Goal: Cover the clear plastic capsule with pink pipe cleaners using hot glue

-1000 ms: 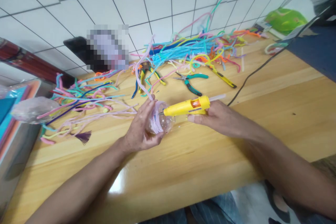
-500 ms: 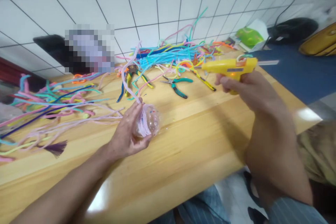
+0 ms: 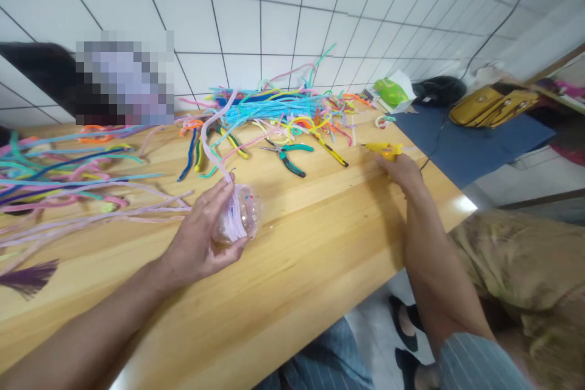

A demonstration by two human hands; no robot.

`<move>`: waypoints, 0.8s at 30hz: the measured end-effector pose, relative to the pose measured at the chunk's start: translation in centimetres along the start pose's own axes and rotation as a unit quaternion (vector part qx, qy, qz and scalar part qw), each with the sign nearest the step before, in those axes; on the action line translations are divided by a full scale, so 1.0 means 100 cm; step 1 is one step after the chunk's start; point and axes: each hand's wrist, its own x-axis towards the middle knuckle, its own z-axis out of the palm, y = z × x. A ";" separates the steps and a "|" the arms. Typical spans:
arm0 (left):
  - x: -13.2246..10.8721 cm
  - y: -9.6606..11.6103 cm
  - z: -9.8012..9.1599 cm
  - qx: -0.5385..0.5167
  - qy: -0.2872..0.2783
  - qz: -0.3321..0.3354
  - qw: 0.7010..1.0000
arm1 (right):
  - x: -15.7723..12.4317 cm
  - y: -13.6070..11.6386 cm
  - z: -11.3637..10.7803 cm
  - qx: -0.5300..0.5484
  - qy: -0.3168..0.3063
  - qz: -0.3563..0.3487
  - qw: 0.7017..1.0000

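Observation:
My left hand (image 3: 201, 228) is closed around a clear plastic ball (image 3: 251, 213) with small coloured specks. Lilac pipe cleaners (image 3: 234, 219) wrap the ball's left side, and one long end (image 3: 212, 149) rises from my fingers. Out to the right, my right hand (image 3: 402, 172) grips a yellow glue gun (image 3: 382, 148) by its handle, low over the table, its nozzle pointing left. Between the hands, beyond the ball, lie teal-handled pliers (image 3: 292, 155) and a yellow-and-black craft knife (image 3: 333, 149).
A bundle of blue pipe cleaners (image 3: 265, 106) lies along the tiled wall. More pipe cleaners (image 3: 68, 177) and a purple tassel (image 3: 31, 277) cover the left side. At the right are a blue mat (image 3: 425, 134), a yellow bag (image 3: 491, 106) and a seated person's clothed leg (image 3: 525, 274).
My right hand has carried the glue gun away from me and down towards the tabletop. The view has turned rightward. My left hand still holds the wrapped ball.

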 end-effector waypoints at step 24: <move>0.014 0.016 0.005 -0.049 0.017 0.019 0.998 | -0.185 -0.189 0.040 0.256 -0.088 -0.554 0.787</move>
